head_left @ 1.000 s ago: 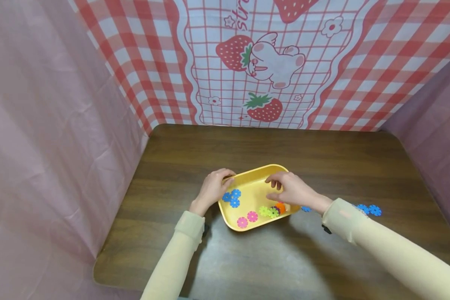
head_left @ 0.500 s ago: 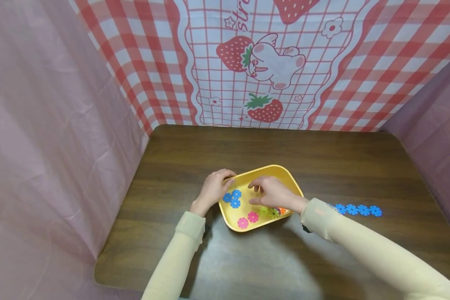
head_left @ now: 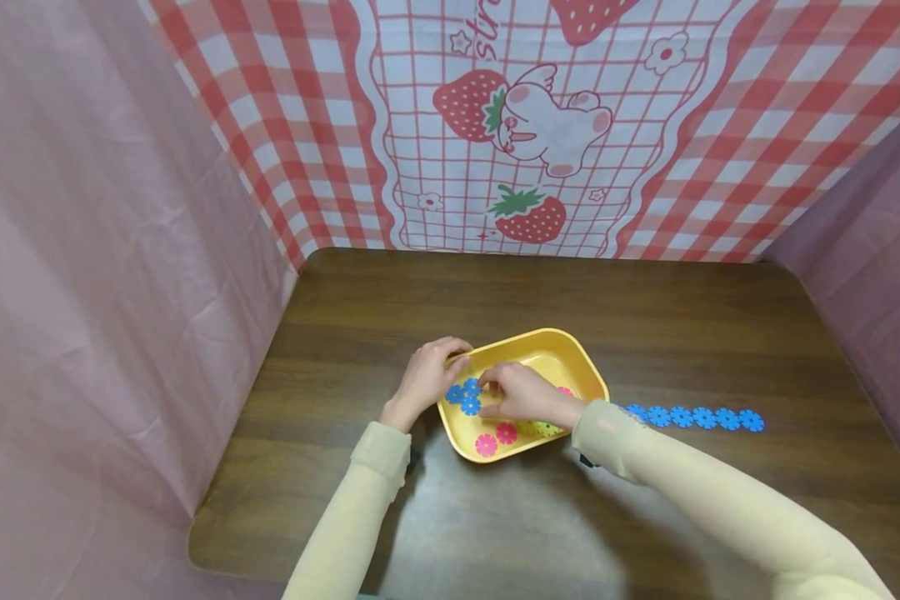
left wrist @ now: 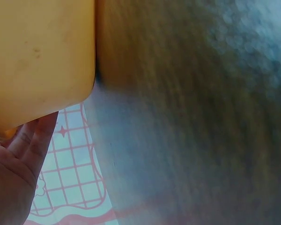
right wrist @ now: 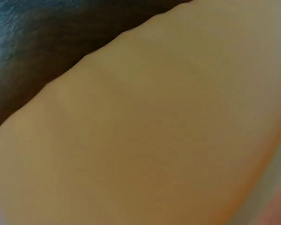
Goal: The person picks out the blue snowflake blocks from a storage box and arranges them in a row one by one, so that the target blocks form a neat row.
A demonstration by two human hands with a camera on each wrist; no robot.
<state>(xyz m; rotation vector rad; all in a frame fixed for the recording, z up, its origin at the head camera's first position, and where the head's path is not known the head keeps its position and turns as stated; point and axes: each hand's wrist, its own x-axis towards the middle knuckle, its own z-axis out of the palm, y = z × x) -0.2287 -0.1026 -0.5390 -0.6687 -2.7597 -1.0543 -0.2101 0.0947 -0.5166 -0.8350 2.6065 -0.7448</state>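
A yellow plastic tray (head_left: 558, 362) sits at an angle on the table. My left hand (head_left: 426, 377) grips its left rim, thumb inside and fingers over the outer side. In the left wrist view, fingers of the left hand (left wrist: 23, 159) curl behind the tray (left wrist: 42, 51). My right hand (head_left: 525, 393) hovers inside the tray, index finger and thumb apart, beside a cluster of blue snowflake discs (head_left: 463, 395). Pink discs (head_left: 495, 438) lie at the front. Yellow-green discs (head_left: 544, 428) are partly covered by the right hand. The tray wall (right wrist: 154, 117) fills the right wrist view.
A straight row of several blue snowflake discs (head_left: 705, 418) lies on the brown table (head_left: 435, 292) right of the tray, its left end close to the right sleeve. A strawberry-print cloth (head_left: 525, 125) hangs behind. Pink curtains (head_left: 105, 250) flank the table.
My right hand has moved left across the tray toward the blue cluster, uncovering more of the blue row on the table. My left hand and the tray have stayed in place.
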